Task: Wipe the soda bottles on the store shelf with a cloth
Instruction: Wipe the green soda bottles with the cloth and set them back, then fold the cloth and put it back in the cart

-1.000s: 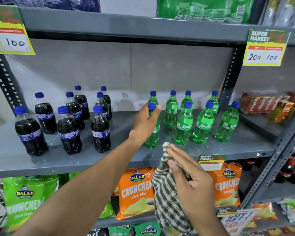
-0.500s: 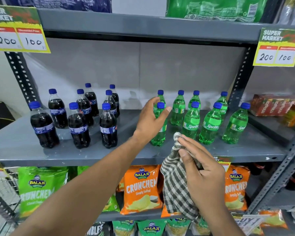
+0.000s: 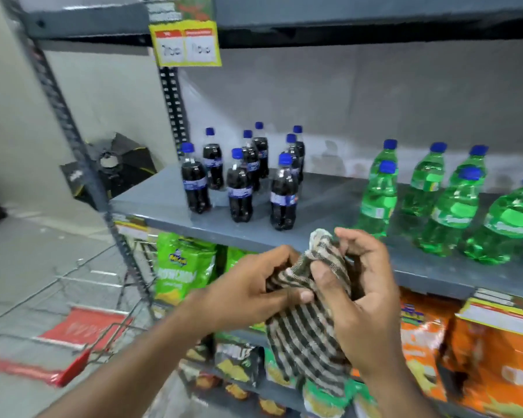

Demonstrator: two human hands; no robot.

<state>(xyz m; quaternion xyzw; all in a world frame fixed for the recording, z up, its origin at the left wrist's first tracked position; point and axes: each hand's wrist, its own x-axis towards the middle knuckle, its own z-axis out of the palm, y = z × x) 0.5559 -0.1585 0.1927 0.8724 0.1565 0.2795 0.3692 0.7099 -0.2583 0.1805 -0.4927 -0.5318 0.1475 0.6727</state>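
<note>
The soda bottles, dark cola bottles (image 3: 239,188) toward the shelf's (image 3: 320,203) left end and green Sprite bottles (image 3: 447,206) toward its right, stand untouched while the left hand (image 3: 248,292) and right hand (image 3: 360,300) both clutch the checked cloth (image 3: 305,330) below the front edge.

Cloth (image 3: 307,315): checked weave, dark green and cream stripes, bunched at the top and hanging loose below, in front of the shelf (image 3: 323,236) edge and clear of all bottles.

Dark cola bottles (image 3: 239,179): eight counted, blue caps, blue labels, all upright, clustered toward the shelf's left end.

Green soda bottles (image 3: 453,206): blue caps, green labels, upright, in two rows on the right part of the same shelf; the rightmost is cut by the frame edge. The two groups stand well apart.
</note>
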